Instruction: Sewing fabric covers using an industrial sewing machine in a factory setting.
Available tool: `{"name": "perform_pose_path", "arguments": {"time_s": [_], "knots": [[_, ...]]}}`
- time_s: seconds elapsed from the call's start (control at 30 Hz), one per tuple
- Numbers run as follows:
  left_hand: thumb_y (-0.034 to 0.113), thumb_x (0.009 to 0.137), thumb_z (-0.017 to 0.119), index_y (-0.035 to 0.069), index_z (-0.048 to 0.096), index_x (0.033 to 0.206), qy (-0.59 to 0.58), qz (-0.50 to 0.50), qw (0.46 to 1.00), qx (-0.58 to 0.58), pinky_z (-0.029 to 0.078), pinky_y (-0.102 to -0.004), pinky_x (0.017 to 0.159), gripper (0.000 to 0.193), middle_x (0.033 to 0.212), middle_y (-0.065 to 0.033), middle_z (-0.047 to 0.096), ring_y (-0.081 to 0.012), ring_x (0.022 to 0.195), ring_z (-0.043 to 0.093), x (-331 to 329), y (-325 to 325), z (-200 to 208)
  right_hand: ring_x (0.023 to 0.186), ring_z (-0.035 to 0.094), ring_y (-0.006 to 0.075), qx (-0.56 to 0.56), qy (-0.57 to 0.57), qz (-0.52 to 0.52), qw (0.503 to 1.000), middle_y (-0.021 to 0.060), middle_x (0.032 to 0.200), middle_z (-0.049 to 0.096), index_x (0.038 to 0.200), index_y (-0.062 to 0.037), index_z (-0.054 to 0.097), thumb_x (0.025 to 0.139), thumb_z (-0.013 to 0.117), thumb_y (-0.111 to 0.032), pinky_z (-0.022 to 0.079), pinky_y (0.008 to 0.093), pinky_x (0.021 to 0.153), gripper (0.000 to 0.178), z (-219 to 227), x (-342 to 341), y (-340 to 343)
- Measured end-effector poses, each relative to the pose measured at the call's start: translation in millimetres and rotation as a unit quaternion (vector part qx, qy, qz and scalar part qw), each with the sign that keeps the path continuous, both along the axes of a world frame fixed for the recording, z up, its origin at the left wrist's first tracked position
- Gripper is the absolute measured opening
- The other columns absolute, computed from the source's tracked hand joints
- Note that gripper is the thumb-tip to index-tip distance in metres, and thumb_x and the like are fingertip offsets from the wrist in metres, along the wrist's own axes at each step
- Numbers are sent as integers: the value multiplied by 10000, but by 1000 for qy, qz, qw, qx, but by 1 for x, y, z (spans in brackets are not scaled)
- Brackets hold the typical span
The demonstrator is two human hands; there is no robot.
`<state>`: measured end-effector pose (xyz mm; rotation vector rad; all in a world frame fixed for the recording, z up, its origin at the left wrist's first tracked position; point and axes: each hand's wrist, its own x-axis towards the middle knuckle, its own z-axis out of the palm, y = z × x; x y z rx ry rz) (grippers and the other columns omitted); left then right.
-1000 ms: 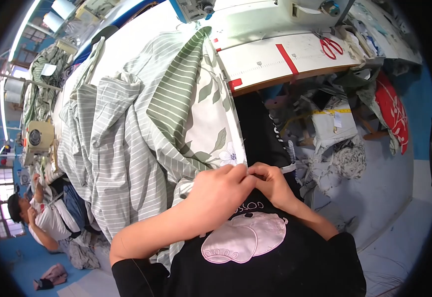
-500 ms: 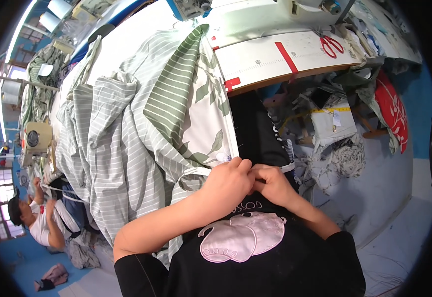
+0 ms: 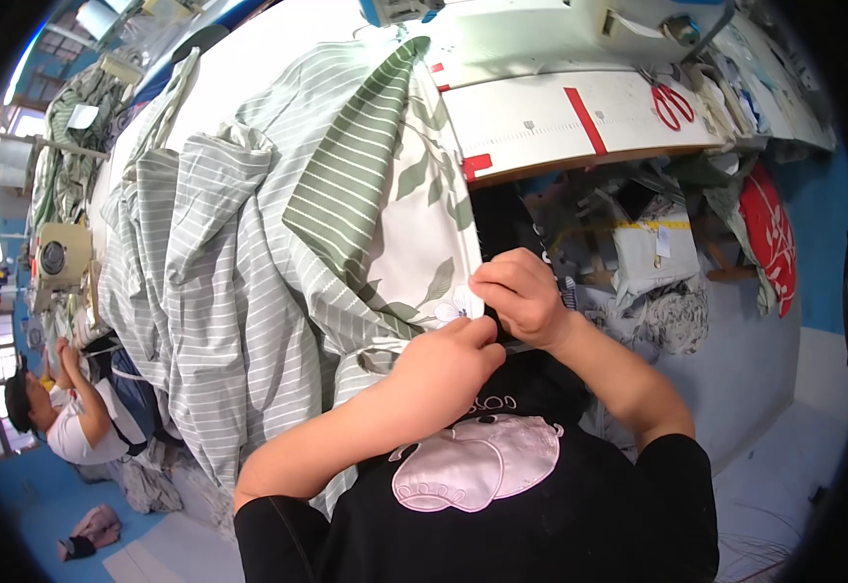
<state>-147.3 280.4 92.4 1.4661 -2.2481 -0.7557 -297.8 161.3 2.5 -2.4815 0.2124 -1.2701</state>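
A large fabric piece point(image 3: 337, 209) lies over the table and hangs toward my lap. One face has grey-green and white stripes, the other is off-white with green leaves. My right hand point(image 3: 523, 296) pinches the straight right edge of this fabric. Just below and to the left, my left hand point(image 3: 448, 364) is closed on the same edge near its lower corner, its fingertips partly hidden. The edge runs from my hands up to the sewing machine point(image 3: 400, 12) at the top of the view.
Red scissors point(image 3: 672, 105) lie on the white tabletop point(image 3: 521, 107), right of the red tape strips point(image 3: 585, 121). Below hang bundled cloths point(image 3: 675, 321) and a red patterned cloth point(image 3: 769, 238). At left, another person point(image 3: 84, 413) sits by a beige sewing machine point(image 3: 60, 257).
My right hand has moved up along the fabric edge, away from my left hand, which has shifted slightly down. The two hands were touching before. The whole view has shifted a little.
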Motion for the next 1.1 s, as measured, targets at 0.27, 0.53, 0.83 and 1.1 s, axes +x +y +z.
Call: {"name": "perform_pose_path", "arguments": {"time_s": [0.27,0.53,0.83,1.1], "knots": [[68,863,729,30,639,1027,-53,552,773,-307,481,-367,704,191,1042,-134,598,-248,804,588,90,-10,-33,762,605,283,112,-4,-51,992,101,913,659,869,20,702,652,668,136,499,356,634,248,0,0,11],[14,864,714,0,664,970,63,529,826,-187,475,-351,686,118,774,-95,603,-216,712,573,98,7,-28,735,595,277,128,-3,-56,990,98,900,651,858,27,697,643,678,149,494,351,624,248,8,1,9],[-35,795,700,33,680,944,-57,179,975,-120,486,-382,642,165,791,-89,612,-300,738,622,23,-7,27,750,605,279,105,5,-49,993,101,898,637,832,30,682,655,681,97,508,357,630,189,8,-3,10],[60,826,687,49,654,908,4,164,984,-68,487,-422,603,89,724,-104,582,-289,689,625,16,-20,-9,810,617,270,73,-8,-56,996,103,1014,666,823,31,664,668,681,31,522,353,653,155,8,-3,9]]}}
